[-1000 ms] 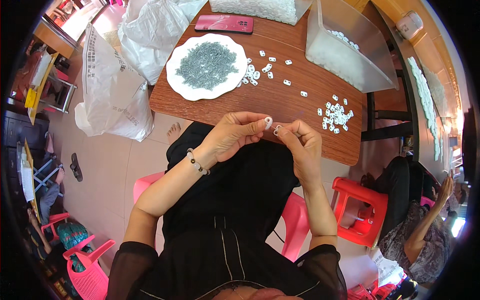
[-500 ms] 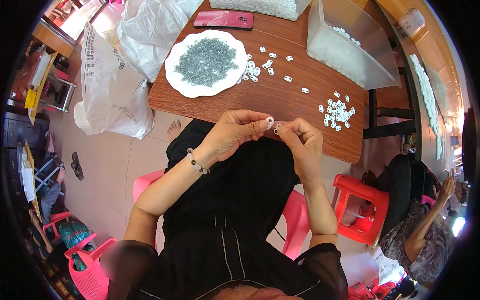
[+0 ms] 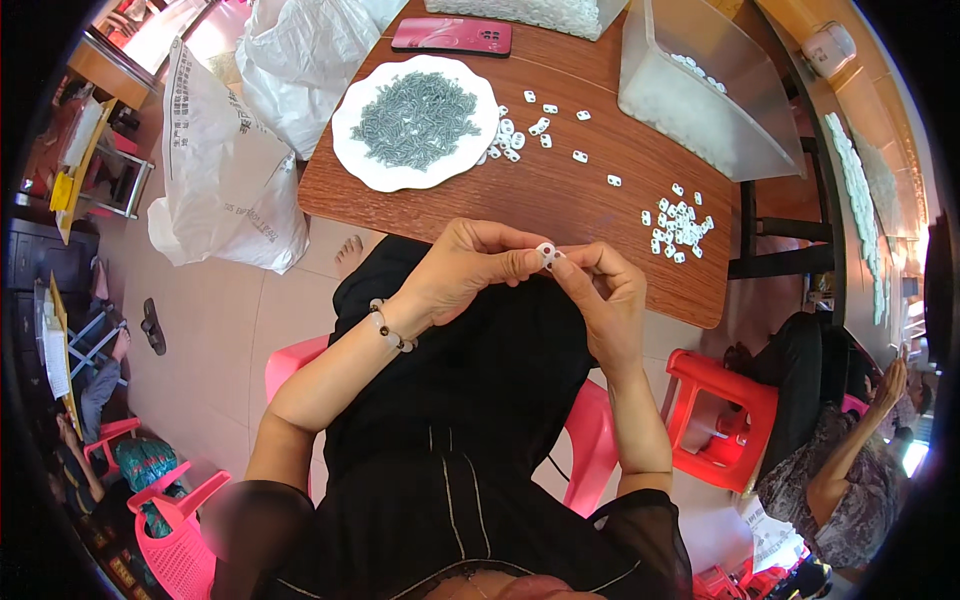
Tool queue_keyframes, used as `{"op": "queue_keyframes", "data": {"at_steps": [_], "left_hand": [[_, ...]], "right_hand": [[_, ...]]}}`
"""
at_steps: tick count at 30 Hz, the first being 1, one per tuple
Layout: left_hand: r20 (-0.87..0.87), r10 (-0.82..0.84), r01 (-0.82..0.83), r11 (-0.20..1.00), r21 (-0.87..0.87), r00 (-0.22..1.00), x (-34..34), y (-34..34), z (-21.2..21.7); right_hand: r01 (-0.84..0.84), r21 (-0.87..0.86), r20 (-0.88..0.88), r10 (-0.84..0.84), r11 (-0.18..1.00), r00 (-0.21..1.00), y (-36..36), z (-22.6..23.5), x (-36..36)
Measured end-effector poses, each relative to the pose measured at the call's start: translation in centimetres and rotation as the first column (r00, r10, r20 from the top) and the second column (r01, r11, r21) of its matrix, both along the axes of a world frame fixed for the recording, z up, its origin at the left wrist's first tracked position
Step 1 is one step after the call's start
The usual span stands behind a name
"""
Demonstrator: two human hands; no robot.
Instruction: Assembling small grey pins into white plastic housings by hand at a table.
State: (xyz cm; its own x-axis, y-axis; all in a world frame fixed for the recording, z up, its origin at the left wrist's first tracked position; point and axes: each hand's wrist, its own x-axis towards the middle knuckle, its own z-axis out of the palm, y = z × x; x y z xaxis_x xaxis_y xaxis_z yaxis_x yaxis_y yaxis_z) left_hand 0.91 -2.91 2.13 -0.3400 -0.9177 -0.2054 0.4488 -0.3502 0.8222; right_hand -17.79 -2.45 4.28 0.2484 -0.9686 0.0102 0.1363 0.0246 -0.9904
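Note:
My left hand [image 3: 468, 272] pinches a small white plastic piece with round holes [image 3: 545, 252] between thumb and forefinger, just off the table's front edge. The fingertips of my right hand [image 3: 612, 296] meet it there, closed on a second small white piece [image 3: 556, 258]. The two pieces touch or overlap; fingers partly hide them. On the wooden table, a scalloped white plate [image 3: 348, 158] bears a heap of small grey metal parts [image 3: 415, 120], too fine to make out. Beside it lie loose white two-holed pieces [image 3: 510, 140]. A bigger cluster of such pieces [image 3: 680, 230] sits at the right.
A pink phone [image 3: 452, 37] lies at the table's back. A translucent bin [image 3: 690, 130] of white pieces stands at the back right. White sacks [image 3: 225, 170] slump on the left floor. A red stool [image 3: 722, 415] and another person's arm [image 3: 850, 450] are at the right.
My right hand has shifted slightly left, bringing its white piece up against the one in my left hand. Earlier there was a small gap between them.

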Motion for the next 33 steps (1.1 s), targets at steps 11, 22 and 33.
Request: {"op": "queue_keyframes", "data": {"at_steps": [11, 22, 33], "left_hand": [[-0.023, -0.127, 0.127, 0.992, 0.011, 0.992, 0.8, -0.2, 0.7], [-0.068, -0.193, 0.200, 0.970, 0.137, 0.979, 0.9, 0.0, 1.0], [-0.052, -0.230, 0.234, 0.968, 0.093, 0.972, 0.5, 0.1, 1.1]], "right_hand": [[-0.053, -0.035, 0.029, 0.054, 0.998, 0.998, 0.1, 0.4, 0.0], [-0.190, -0.308, -0.196, 0.133, 0.932, 0.972, -0.5, -0.2, -0.6], [-0.178, -0.258, -0.187, 0.132, 0.949, 0.973, -0.2, -0.8, -0.9]]}}
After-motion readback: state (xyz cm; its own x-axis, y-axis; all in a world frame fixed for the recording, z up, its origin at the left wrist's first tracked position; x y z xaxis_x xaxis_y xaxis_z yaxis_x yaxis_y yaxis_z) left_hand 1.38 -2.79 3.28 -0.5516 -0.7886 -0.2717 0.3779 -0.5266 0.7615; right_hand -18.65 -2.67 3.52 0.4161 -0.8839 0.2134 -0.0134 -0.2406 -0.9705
